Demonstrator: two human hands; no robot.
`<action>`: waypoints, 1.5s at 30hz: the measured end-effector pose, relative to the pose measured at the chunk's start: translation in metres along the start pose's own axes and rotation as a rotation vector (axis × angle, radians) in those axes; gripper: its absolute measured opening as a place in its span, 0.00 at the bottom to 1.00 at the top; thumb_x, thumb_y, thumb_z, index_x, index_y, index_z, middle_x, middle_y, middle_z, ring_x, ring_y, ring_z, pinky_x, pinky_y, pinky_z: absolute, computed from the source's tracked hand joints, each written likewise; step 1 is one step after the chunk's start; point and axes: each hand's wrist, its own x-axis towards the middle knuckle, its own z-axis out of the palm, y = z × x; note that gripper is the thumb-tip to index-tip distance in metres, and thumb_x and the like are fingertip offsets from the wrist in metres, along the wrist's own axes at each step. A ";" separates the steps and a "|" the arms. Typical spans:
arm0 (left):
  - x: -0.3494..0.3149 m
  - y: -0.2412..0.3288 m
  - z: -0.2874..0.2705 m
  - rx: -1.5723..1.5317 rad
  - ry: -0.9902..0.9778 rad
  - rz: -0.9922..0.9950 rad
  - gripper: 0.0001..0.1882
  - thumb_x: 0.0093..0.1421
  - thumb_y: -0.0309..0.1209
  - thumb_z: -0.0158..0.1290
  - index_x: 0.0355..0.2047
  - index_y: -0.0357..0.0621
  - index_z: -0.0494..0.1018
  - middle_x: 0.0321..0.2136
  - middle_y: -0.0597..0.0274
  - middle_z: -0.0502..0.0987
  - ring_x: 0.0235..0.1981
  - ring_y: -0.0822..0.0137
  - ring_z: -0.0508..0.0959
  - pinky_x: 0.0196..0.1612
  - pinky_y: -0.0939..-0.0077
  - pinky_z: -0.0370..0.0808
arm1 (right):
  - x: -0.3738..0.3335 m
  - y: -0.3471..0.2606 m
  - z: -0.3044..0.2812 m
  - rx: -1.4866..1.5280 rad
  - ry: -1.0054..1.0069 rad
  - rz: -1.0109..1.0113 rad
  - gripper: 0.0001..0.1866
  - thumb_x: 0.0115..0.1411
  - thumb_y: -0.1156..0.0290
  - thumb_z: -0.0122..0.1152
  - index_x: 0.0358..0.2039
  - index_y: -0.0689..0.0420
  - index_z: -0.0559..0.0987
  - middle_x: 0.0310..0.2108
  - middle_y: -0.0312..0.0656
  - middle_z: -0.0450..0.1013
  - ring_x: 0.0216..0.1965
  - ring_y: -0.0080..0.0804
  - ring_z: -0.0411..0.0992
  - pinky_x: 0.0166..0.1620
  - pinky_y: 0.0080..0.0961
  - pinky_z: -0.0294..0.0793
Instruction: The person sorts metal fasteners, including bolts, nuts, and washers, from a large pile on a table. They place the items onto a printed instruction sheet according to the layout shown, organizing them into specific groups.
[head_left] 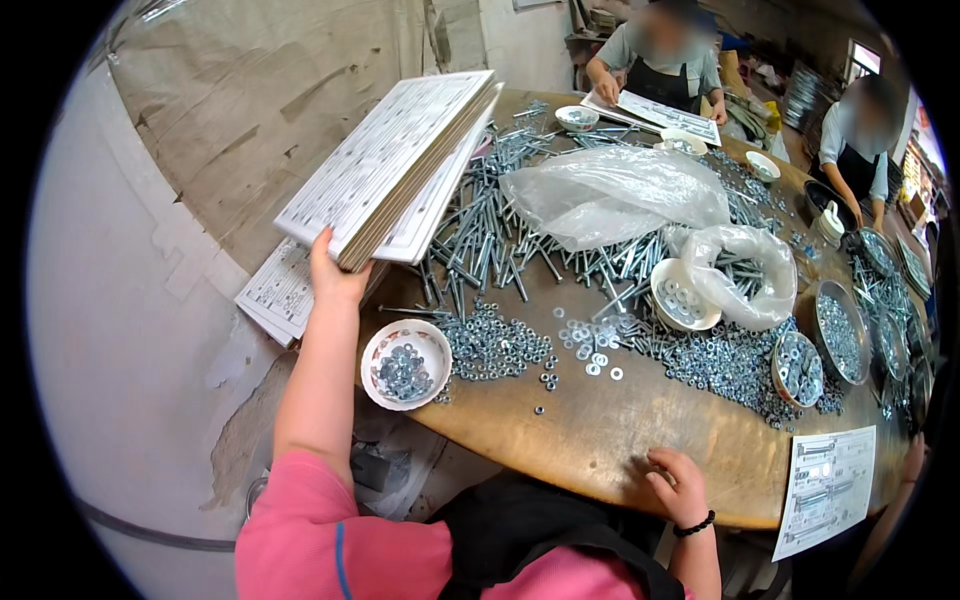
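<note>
My left hand (338, 275) grips the lower end of a thick stack of printed cards (385, 165), thumb on the near side. The stack is raised and tilted at the table's left edge, its sheets slightly fanned. Beneath it, another pile of printed cards (275, 295) is partly hidden. My right hand (680, 487), with a dark bead bracelet at the wrist, hovers or rests by the table's front edge, fingers loosely bent and apart, holding nothing. Between the hands lie hex nuts (495, 343), flat washers (597, 360) and a floral bowl of small metal parts (405, 365).
Long bolts (485, 235) heap across the wooden table (560, 430), partly under a clear plastic bag (620, 195). Bowls of washers (685, 297) and small hardware (797, 368) stand at right, near a single printed sheet (825, 490). Two people (665, 65) work across the table.
</note>
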 end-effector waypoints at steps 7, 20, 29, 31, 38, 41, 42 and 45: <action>0.059 -0.086 0.100 0.043 0.067 -0.128 0.26 0.57 0.38 0.47 0.55 0.45 0.59 0.51 0.54 0.67 0.51 0.55 0.68 0.52 0.54 0.66 | -0.006 -0.006 -0.002 0.018 0.064 0.020 0.15 0.46 0.75 0.62 0.37 0.60 0.77 0.40 0.47 0.73 0.42 0.43 0.71 0.45 0.31 0.70; 0.102 -0.247 0.091 -0.080 0.212 -0.285 0.33 0.54 0.35 0.54 0.57 0.46 0.51 0.51 0.52 0.64 0.47 0.52 0.71 0.41 0.48 0.74 | -0.022 -0.006 -0.013 -0.035 0.082 0.067 0.15 0.47 0.74 0.62 0.38 0.59 0.77 0.40 0.47 0.73 0.42 0.43 0.71 0.44 0.30 0.71; 0.121 -0.193 0.069 0.675 -0.020 -0.373 0.26 0.61 0.44 0.48 0.54 0.42 0.60 0.49 0.53 0.67 0.45 0.53 0.71 0.50 0.55 0.67 | -0.014 -0.007 -0.010 -0.071 0.033 0.011 0.15 0.47 0.73 0.62 0.39 0.58 0.76 0.41 0.47 0.73 0.42 0.43 0.71 0.44 0.31 0.71; 0.086 -0.169 0.077 1.086 -0.111 -0.302 0.33 0.55 0.43 0.52 0.57 0.38 0.58 0.53 0.50 0.65 0.51 0.52 0.69 0.52 0.60 0.66 | -0.011 -0.010 -0.009 -0.044 0.026 0.024 0.15 0.48 0.73 0.62 0.39 0.59 0.76 0.41 0.47 0.73 0.42 0.43 0.71 0.45 0.31 0.71; 0.056 -0.040 -0.025 2.075 -0.290 0.395 0.38 0.45 0.43 0.60 0.54 0.37 0.63 0.54 0.41 0.63 0.57 0.50 0.63 0.58 0.65 0.60 | 0.000 -0.011 -0.006 -0.020 -0.020 0.002 0.15 0.48 0.72 0.62 0.38 0.59 0.76 0.41 0.47 0.73 0.43 0.44 0.71 0.46 0.32 0.70; 0.025 0.029 -0.065 2.522 0.073 0.300 0.42 0.40 0.46 0.63 0.56 0.48 0.63 0.57 0.45 0.60 0.57 0.52 0.63 0.57 0.61 0.61 | 0.004 -0.012 0.000 0.001 -0.044 -0.010 0.15 0.48 0.72 0.62 0.38 0.59 0.76 0.40 0.48 0.73 0.43 0.44 0.71 0.46 0.32 0.70; 0.014 0.045 -0.070 2.583 0.129 0.198 0.43 0.39 0.47 0.64 0.56 0.49 0.62 0.58 0.48 0.58 0.59 0.54 0.61 0.58 0.57 0.59 | 0.006 -0.013 0.002 0.003 -0.046 -0.019 0.15 0.48 0.72 0.62 0.38 0.59 0.76 0.40 0.48 0.73 0.43 0.45 0.71 0.46 0.32 0.70; -0.005 0.072 -0.089 2.572 0.262 0.091 0.44 0.38 0.47 0.64 0.57 0.51 0.62 0.60 0.52 0.57 0.60 0.56 0.58 0.60 0.53 0.55 | 0.010 -0.016 0.006 -0.001 -0.067 -0.052 0.15 0.48 0.72 0.62 0.38 0.60 0.76 0.40 0.48 0.73 0.42 0.45 0.71 0.45 0.32 0.71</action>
